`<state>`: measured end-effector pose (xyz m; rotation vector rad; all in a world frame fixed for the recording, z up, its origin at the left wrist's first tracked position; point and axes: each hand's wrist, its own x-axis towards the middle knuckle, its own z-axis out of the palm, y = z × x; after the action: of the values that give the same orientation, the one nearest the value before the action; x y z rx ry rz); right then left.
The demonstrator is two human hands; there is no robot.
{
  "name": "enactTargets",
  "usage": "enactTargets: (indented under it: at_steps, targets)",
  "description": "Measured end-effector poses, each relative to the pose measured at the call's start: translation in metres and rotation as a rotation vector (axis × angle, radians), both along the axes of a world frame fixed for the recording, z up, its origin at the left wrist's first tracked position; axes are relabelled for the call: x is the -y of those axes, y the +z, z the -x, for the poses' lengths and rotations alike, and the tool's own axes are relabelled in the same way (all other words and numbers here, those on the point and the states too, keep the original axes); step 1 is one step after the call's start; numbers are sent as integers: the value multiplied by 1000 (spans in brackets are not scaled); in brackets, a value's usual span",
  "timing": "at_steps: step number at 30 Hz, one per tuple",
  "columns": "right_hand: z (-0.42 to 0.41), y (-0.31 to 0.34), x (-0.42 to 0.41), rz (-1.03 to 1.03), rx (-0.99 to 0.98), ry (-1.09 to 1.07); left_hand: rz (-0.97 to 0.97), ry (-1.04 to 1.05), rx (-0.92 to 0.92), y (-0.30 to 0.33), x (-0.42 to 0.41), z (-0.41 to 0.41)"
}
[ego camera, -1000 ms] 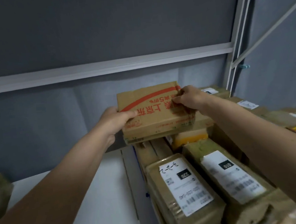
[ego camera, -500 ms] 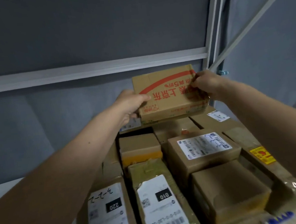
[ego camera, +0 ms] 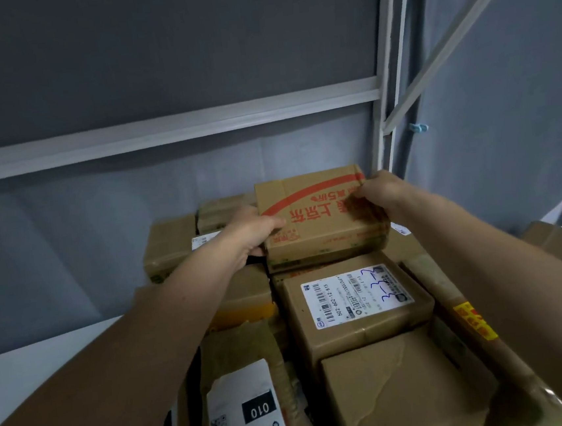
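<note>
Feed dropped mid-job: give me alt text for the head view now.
The left hand and right hand grip a flat cardboard box with red print by its side edges, at the back of a shelf packed with taped parcels. Just in front lies a parcel with a white label and blue handwriting.

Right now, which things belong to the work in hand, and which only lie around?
In the job: red-printed carton, left hand gripping its left edge, right hand gripping its right corner.
Lying about: parcel marked 3-3-3, parcel labelled 010, creased plain box, shelf rail.
</note>
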<state>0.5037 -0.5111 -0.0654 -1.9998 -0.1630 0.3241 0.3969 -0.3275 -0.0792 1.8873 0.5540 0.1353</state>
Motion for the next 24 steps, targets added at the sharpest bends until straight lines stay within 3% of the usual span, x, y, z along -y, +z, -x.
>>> enactTargets:
  at_steps: [10, 18, 24]
  targets:
    - [-23, -11, 15, 21, -9, -36, 4, 18, -75, -15, 0, -29]
    - [-33, -8, 39, -369, -131, -289, 113, -30, -10, -4, 30, -71]
    - [-40, -27, 69, -401, -229, -256, 79, -4, 53, 9, 53, -111]
